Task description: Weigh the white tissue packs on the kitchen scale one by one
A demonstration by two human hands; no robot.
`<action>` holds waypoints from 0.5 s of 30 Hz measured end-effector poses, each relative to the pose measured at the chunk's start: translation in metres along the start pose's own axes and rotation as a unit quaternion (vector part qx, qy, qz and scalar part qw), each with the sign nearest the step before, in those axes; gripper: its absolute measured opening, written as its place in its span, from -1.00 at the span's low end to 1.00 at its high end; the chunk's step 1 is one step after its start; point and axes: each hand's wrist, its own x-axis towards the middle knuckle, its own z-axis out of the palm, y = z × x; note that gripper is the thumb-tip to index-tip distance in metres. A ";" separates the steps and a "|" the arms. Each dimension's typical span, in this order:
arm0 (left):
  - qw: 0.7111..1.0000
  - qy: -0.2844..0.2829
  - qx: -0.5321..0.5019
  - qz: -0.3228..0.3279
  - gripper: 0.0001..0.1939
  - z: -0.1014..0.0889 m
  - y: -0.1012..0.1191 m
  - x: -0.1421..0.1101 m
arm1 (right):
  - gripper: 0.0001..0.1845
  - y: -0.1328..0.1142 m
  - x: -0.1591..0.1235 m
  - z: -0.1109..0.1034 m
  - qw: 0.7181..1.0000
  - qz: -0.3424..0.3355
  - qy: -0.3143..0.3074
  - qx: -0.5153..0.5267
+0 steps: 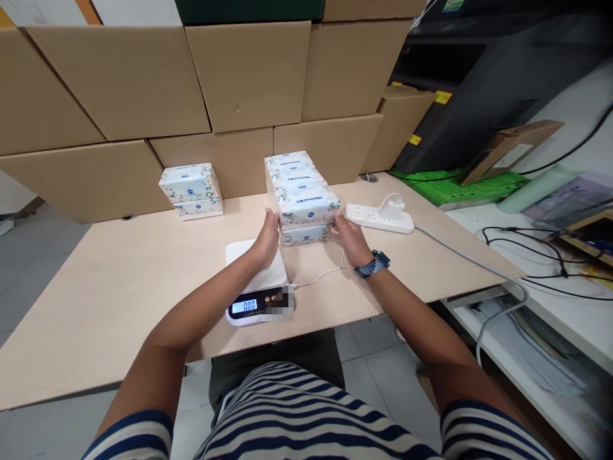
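Several white flowered tissue packs (pixel 306 191) are stacked two high in a row on the desk. My left hand (pixel 269 239) lies against the left side of the nearest packs, thumb up, its fingers partly hidden. Against their right side, my right hand (pixel 350 239) has its fingers bent around the near corner. Between them the two hands hold the stack. Below my left wrist sits a white digital scale (pixel 257 279), its lit display reading 0.00. Two more tissue packs (pixel 191 191) stand stacked at the left, apart from my hands.
Cardboard boxes (pixel 249 76) form a wall behind the desk (pixel 143 275). A white power strip (pixel 378 217) lies right of the packs, with a thin cable running to the scale. At the right, a white shelf unit (pixel 565 313) holds loose black cables.
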 end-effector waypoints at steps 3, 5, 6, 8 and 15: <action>1.000 0.016 -0.003 -0.022 -0.09 0.008 0.006 -0.003 | 0.01 -0.001 0.001 0.000 1.000 -0.002 0.002 0.001; 0.999 0.027 0.001 -0.044 -0.08 0.010 0.008 -0.005 | 0.00 0.001 0.002 0.000 1.000 -0.004 -0.005 -0.002; 0.998 0.033 0.005 -0.055 -0.09 0.009 0.009 -0.006 | 0.00 0.002 0.002 0.000 1.000 -0.007 -0.004 -0.012; 0.997 0.042 0.011 -0.065 -0.09 0.004 0.010 -0.009 | 0.01 0.005 -0.001 0.000 0.999 -0.017 0.010 -0.047; 0.979 0.178 0.051 0.081 -0.10 -0.083 0.042 -0.008 | 0.10 -0.026 -0.051 0.019 0.931 -0.289 0.070 -0.212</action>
